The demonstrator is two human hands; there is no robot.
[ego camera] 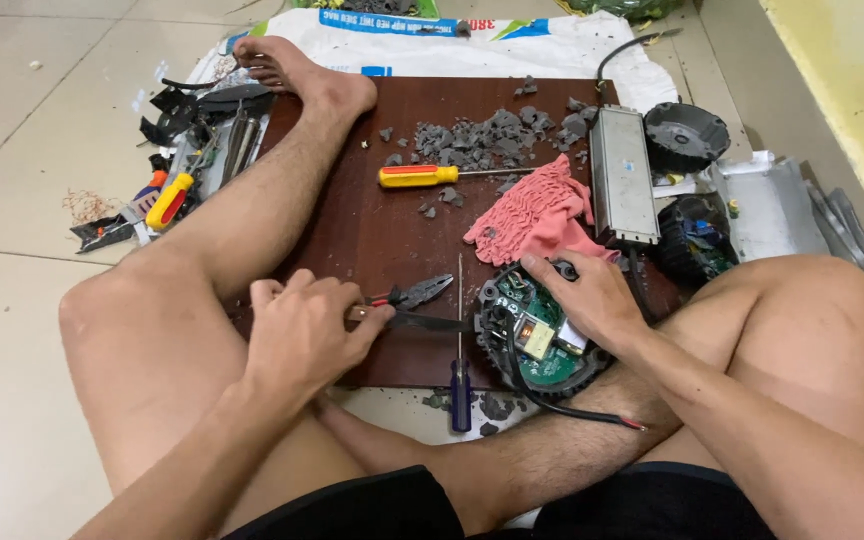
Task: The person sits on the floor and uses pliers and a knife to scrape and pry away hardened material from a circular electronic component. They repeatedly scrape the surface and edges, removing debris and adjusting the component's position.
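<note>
While the round black housing [542, 340] with its green circuit board [542, 325] lay at the lower right edge of the dark brown board [372, 240], just right of the frame's centre, it was pressed down from above by the right hand [587, 300], whose fingers were curled over its upper rim. The left hand [302, 330], left of centre, was closed in a fist round the handle of a knife [432, 322], the dark blade of which was laid flat and pointed at the housing's left rim.

The housing was judged stiff and moderately heavy, its ribbed rim offering the surest hold; the circuit board and its small yellowish component were judged fragile and best left untouched. A black cable [572, 412] with a red tip trailed from it over the leg at lower centre and could snag.

Close above the knife a pair of pliers [422, 292] was seen, and a thin blue-handled screwdriver [461, 380] lay upright in the frame beside the housing, overhanging the board's near edge. Open room was left mainly at the board's centre, below a yellow-and-red screwdriver [432, 176] and grey rubble [482, 135]. On the right the space was crowded by a pink cloth [537, 210] and a long metal box [622, 175]; both sides were hemmed in by the person's bare legs.
</note>
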